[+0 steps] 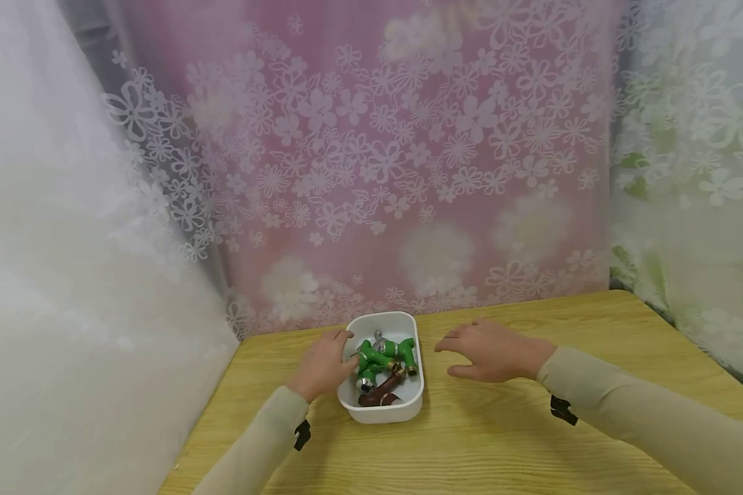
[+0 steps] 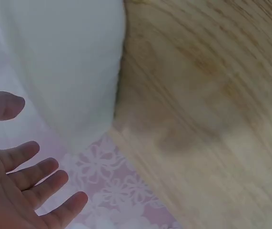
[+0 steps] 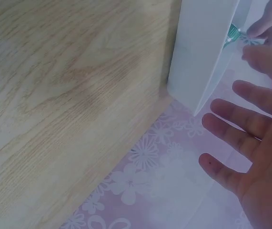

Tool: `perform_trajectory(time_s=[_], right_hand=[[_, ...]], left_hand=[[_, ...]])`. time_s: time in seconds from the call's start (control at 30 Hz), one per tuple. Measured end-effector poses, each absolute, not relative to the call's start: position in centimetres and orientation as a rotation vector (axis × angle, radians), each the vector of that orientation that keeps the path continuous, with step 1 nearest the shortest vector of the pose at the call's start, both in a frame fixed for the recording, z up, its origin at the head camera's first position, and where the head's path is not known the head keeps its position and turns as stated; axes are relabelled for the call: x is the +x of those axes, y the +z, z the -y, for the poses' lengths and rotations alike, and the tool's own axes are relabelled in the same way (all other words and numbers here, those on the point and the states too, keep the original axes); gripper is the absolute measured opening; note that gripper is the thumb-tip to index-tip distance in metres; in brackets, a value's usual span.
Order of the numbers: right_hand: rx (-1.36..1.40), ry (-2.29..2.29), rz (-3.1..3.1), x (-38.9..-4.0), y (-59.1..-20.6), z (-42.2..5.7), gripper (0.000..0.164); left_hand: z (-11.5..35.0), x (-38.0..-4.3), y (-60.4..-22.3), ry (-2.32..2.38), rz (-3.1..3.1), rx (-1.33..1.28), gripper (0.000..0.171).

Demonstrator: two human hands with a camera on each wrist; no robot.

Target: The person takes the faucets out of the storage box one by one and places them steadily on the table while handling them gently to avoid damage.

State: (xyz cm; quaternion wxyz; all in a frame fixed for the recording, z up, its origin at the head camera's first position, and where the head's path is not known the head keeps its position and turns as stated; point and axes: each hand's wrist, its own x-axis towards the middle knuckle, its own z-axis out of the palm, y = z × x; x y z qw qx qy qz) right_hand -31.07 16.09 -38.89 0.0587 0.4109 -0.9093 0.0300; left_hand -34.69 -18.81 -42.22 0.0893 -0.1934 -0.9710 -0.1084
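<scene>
A white plastic bin (image 1: 380,414) stands on the table and holds several green pipe-like fittings (image 1: 379,359) with metal ends. Dark brown fittings (image 1: 380,395) of similar shape lie at its near end. My left hand (image 1: 325,364) is at the bin's left rim, its fingers reaching over the edge; whether it touches the rim I cannot tell. In the left wrist view its fingers (image 2: 35,183) are spread and grip nothing. To the right of the bin, my right hand (image 1: 495,350) hovers over the table with fingers extended and nothing held; the right wrist view shows its spread fingers (image 3: 236,136) beside the bin's wall (image 3: 197,57).
The wood-grain table (image 1: 470,447) ends at the back against a pink flowered curtain (image 1: 378,172). A white sheet (image 1: 87,275) hangs along the left side, and another flowered curtain (image 1: 700,206) borders the right.
</scene>
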Motion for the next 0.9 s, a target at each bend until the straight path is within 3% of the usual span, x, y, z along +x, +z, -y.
perform_trajectory(time_s=[0.4, 0.7, 0.9], right_hand=[[1.275, 0.111, 2.782, -31.3, -38.1, -15.7, 0.040], [1.310, 0.090, 2.792, -31.7, -37.7, -14.2, 0.041], [1.347, 0.112, 2.779, -32.2, -37.5, -13.2, 0.040]], left_hand=[[19.2, -35.6, -45.2, -0.268, 2.920, -0.542, 0.054], [19.6, -35.3, -45.8, -0.346, 2.946, -0.592, 0.078], [19.9, -35.1, -46.0, -0.332, 2.983, -0.595, 0.080]])
